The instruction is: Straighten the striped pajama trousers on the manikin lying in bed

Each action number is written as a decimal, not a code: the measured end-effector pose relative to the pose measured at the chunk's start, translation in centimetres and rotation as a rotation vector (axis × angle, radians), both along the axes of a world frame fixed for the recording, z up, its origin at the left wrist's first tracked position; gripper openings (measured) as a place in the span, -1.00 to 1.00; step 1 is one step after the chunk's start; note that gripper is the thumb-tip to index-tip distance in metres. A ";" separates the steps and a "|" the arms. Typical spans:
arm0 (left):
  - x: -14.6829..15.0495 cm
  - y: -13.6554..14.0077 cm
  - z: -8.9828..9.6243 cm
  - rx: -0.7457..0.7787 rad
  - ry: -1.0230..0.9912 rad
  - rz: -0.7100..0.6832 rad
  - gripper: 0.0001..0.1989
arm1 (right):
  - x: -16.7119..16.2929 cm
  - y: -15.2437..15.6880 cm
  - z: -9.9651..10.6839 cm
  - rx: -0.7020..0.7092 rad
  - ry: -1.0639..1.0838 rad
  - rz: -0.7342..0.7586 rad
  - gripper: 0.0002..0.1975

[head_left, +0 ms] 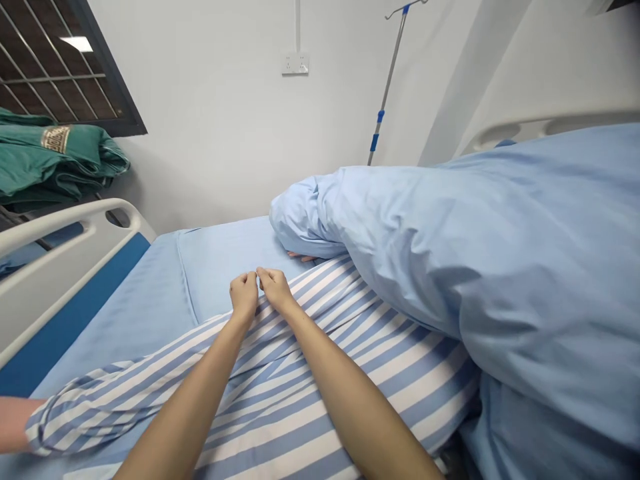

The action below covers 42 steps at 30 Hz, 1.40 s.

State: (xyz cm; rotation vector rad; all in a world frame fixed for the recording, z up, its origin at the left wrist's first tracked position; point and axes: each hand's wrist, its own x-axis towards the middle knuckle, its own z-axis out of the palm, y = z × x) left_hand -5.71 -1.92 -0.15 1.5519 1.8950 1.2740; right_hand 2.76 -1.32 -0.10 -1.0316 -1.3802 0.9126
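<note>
On my feed, the blue quilt takes up most of the right side, hiding the upper part of the striped garment and running past the edge of my view. The bed sheet shows beyond the garment and toward the left. The garment itself lies across the bed beneath my forearms — blue and white stripes, rumpled into folds, the near part cut off below. Left of it stands the footboard, partly out of view, with a folded green bundle behind it, under a barred window. A drip pole rises by the wall, its foot hidden behind the quilt. A bare limb comes out of the garment's left end, cropped by the frame.

My left hand and right hand sit side by side over the garment's far edge, fingers curled in — whether they pinch any cloth, I can't tell. Smallest is a sliver of skin under the quilt's edge, hard to make out.
</note>
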 end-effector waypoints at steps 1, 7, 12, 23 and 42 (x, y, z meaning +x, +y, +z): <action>0.3 -0.1 -0.4 0.011 0.008 0.019 -0.70 | 0.0 0.0 0.0 -0.006 0.011 -0.007 -0.59; 1.1 -1.1 -1.4 -0.005 0.194 0.075 -0.67 | -0.4 0.2 -0.2 -0.040 0.028 -0.048 -0.61; 1.3 -1.3 -1.0 -0.086 0.293 0.113 -0.70 | 0.7 0.6 1.3 -0.189 -0.133 0.000 -0.65; 2.3 -1.4 -0.5 -0.198 0.455 0.155 -0.70 | 3.5 0.7 1.0 0.065 -0.301 -0.044 -0.59; 7.9 2.6 2.2 -0.061 0.025 0.032 -0.65 | 5.1 2.1 0.4 -0.071 0.244 -0.125 -0.64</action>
